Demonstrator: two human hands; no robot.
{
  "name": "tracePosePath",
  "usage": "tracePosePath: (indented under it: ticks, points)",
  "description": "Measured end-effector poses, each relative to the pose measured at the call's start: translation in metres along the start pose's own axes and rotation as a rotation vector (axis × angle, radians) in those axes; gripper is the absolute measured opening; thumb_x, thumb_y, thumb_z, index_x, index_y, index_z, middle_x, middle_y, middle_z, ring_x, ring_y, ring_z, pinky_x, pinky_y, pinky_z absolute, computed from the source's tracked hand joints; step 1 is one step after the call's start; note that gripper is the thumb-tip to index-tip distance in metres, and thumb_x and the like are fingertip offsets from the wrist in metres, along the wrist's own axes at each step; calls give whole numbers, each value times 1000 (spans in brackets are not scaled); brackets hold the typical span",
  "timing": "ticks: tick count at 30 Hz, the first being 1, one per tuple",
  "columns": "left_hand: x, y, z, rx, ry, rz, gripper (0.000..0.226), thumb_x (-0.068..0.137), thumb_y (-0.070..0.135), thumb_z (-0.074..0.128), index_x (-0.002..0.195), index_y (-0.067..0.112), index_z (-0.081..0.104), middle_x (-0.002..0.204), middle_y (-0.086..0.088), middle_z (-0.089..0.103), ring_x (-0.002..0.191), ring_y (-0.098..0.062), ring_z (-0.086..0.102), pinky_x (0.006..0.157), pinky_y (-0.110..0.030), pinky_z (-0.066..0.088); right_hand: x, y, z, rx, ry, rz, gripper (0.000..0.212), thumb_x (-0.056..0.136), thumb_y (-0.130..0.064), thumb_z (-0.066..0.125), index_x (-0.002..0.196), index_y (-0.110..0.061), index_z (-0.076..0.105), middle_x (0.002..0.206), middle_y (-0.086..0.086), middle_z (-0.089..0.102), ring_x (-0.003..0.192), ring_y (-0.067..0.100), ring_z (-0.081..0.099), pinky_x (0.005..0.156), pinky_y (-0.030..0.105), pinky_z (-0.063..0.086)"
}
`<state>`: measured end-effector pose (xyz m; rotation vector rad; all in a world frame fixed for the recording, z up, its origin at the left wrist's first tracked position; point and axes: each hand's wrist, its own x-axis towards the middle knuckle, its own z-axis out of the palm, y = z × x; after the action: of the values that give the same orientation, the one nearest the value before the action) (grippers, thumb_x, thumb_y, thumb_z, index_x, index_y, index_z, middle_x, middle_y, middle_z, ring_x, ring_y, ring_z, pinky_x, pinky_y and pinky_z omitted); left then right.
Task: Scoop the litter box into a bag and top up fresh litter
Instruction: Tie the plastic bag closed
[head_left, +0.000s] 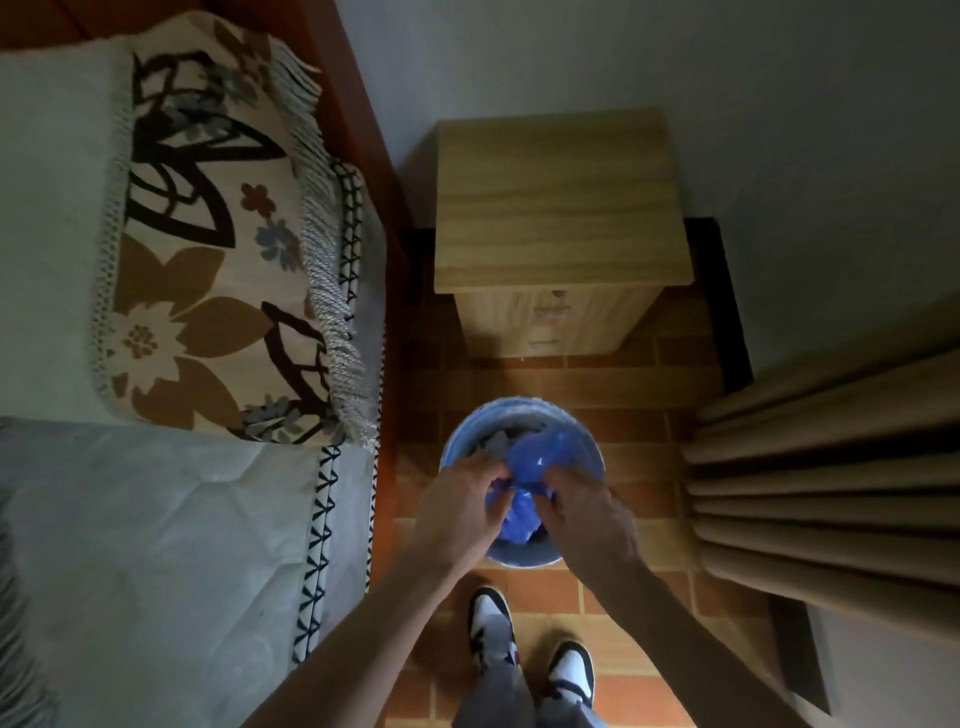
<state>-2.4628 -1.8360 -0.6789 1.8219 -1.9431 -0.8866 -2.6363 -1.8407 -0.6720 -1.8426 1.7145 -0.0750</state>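
Observation:
A round bin (589, 441) lined in blue stands on the brick-patterned floor between the bed and the curtain. A crumpled blue plastic bag (535, 457) sits at its mouth. My left hand (457, 504) pinches the bag's left side, fingers curled into the plastic. My right hand (582, 504) grips the bag's right side just above the bin. Grey material shows inside the bin beside the bag. No litter box or scoop is in view.
A wooden nightstand (561, 208) stands against the wall beyond the bin. A bed (156, 519) with a floral pillow (208, 249) fills the left. Pleated beige curtains (831, 478) hang at right. My shoes (493, 623) stand just behind the bin.

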Motion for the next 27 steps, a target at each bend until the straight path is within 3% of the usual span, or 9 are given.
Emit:
tracePosePath:
  ticks: [3, 7, 13, 17, 20, 23, 27]
  points:
    - [15, -31, 30, 15, 31, -12, 4, 94, 26, 70, 98, 24, 71, 92, 11, 72, 82, -5, 65, 72, -31, 57, 28, 16, 35, -42, -81, 8, 22, 103, -43, 47, 115, -28, 57, 93, -3, 71, 85, 19, 72, 71, 30, 56]
    - [28, -74, 69, 42, 6, -33, 8, 94, 28, 70, 98, 23, 75, 93, 10, 74, 83, -5, 67, 73, -29, 57, 55, 38, 81, -148, -141, -23, 30, 105, -44, 41, 126, -25, 52, 101, 1, 72, 94, 22, 71, 78, 33, 57]
    - [36, -111, 116, 72, -78, -91, 11, 98, 30, 64, 98, 23, 73, 98, 8, 74, 89, -8, 68, 77, -29, 57, 74, 57, 127, -168, -205, 0, 28, 106, -39, 43, 126, -21, 50, 105, 7, 71, 98, 30, 70, 81, 39, 57]
    - [43, -129, 139, 78, -118, -138, 12, 99, 29, 62, 99, 22, 72, 101, 7, 73, 93, -11, 67, 80, -27, 54, 81, 67, 149, -131, -217, 32, 22, 105, -35, 46, 119, -20, 55, 102, 10, 71, 96, 32, 71, 75, 37, 53]
    - [45, -135, 145, 94, -152, -157, 13, 100, 30, 62, 103, 23, 72, 104, 6, 73, 94, -11, 67, 83, -27, 54, 86, 74, 160, -61, -215, 48, 20, 104, -32, 50, 115, -19, 60, 99, 8, 72, 92, 27, 71, 68, 29, 47]
    - [41, -132, 139, 94, -180, -165, 17, 98, 30, 63, 112, 23, 70, 111, 5, 72, 102, -13, 67, 88, -31, 54, 86, 77, 163, 44, -213, 55, 20, 101, -26, 56, 118, -19, 62, 102, 3, 72, 93, 23, 71, 78, 34, 57]
    - [29, -115, 115, 72, -164, -159, 22, 99, 27, 64, 120, 22, 69, 120, 7, 70, 111, -9, 65, 97, -28, 52, 71, 75, 151, 123, -165, 70, 31, 99, -24, 59, 130, -24, 58, 107, -3, 71, 94, 15, 69, 83, 36, 59]
